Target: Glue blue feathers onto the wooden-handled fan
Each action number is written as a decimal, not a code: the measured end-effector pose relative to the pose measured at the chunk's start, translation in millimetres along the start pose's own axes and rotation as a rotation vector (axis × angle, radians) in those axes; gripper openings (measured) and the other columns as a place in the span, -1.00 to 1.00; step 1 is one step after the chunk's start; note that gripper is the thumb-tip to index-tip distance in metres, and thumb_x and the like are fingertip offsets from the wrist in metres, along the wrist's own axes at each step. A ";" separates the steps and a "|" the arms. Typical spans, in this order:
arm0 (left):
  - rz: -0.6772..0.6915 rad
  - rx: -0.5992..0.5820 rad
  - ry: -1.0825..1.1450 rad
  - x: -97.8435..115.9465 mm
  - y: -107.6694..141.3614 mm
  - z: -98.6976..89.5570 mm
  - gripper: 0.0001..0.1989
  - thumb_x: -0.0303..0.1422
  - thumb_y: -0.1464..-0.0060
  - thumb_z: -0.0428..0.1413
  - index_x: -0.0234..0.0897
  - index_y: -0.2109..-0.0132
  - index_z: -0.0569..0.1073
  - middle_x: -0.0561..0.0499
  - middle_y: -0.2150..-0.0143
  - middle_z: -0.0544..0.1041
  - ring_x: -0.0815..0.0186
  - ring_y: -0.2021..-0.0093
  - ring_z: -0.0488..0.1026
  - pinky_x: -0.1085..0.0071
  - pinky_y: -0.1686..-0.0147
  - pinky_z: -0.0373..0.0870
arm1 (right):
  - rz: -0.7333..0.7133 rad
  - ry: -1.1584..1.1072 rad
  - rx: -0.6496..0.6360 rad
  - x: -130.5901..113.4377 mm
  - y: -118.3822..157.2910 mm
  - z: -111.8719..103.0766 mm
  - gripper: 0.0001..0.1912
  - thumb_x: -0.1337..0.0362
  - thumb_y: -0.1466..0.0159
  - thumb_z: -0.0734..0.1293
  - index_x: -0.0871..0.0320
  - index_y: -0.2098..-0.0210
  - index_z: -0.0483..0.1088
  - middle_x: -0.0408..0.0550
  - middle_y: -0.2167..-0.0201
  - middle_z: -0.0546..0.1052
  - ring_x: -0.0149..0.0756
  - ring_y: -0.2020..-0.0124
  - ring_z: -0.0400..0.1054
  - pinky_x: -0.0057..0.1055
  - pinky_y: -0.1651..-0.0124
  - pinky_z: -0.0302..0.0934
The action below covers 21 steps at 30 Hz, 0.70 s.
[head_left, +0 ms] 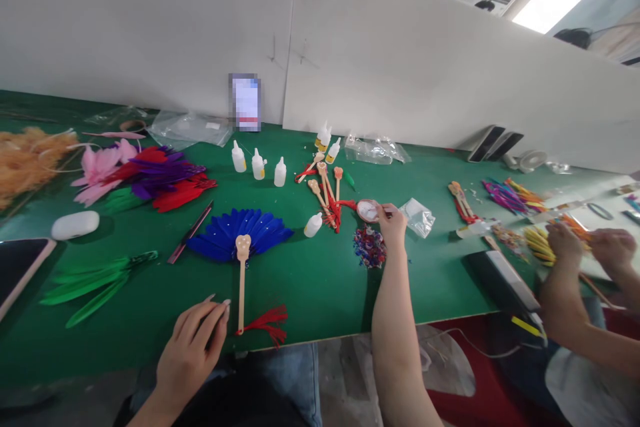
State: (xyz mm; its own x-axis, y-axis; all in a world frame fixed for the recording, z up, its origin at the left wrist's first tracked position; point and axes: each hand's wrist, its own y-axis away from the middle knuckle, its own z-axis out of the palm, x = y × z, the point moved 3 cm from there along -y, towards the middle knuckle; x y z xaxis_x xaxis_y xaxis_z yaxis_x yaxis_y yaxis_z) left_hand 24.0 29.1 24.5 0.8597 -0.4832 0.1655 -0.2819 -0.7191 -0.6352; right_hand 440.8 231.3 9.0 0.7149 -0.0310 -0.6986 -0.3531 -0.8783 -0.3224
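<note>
I've got one green table on my feed, one blue feather fan flat near its front edge: pale handle, red tassel. My left hand rests loosely spread beside it; right hand is at one small dish, can't tell if pinching. Three white bottles stand behind the fan.

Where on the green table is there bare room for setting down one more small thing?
One bare patch lies between the blue feather fan and your right forearm, nearer than the lone white bottle. Another lies between that forearm and the dark box. It is crowded where red-tasselled wooden handles lie among bottles, and beside the sequin-like bits.
</note>
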 end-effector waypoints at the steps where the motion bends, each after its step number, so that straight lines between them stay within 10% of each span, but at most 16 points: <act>1: 0.003 0.002 -0.001 0.3 -0.2 -0.2 -0.78 -0.60 -0.03 0.14 -0.38 0.13 0.42 -0.11 0.25 0.46 0.23 0.19 0.46 0.33 0.19 0.41 | 0.000 0.000 0.002 -0.7 -0.1 0.3 -0.53 -0.10 -0.15 0.20 0.22 0.49 0.42 0.00 0.62 0.49 -0.26 0.58 0.33 -0.41 0.47 0.13; 21: -0.004 -0.004 -0.004 -0.1 -0.1 -0.3 -0.78 -0.59 -0.03 0.14 -0.37 0.13 0.42 -0.10 0.24 0.46 0.23 0.19 0.46 0.33 0.18 0.41 | 0.031 -0.008 0.007 -6.2 -0.8 5.6 -0.42 -0.24 -0.13 0.17 0.19 0.53 0.39 -0.01 0.63 0.48 -0.27 0.57 0.33 -0.41 0.47 0.13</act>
State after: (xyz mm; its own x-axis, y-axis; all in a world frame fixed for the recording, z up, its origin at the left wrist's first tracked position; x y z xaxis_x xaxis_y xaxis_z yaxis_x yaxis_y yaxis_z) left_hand 23.7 29.0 24.8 0.8627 -0.4780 0.1652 -0.2797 -0.7232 -0.6314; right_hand 433.2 234.8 10.0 0.6986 -0.0547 -0.7135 -0.3795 -0.8736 -0.3047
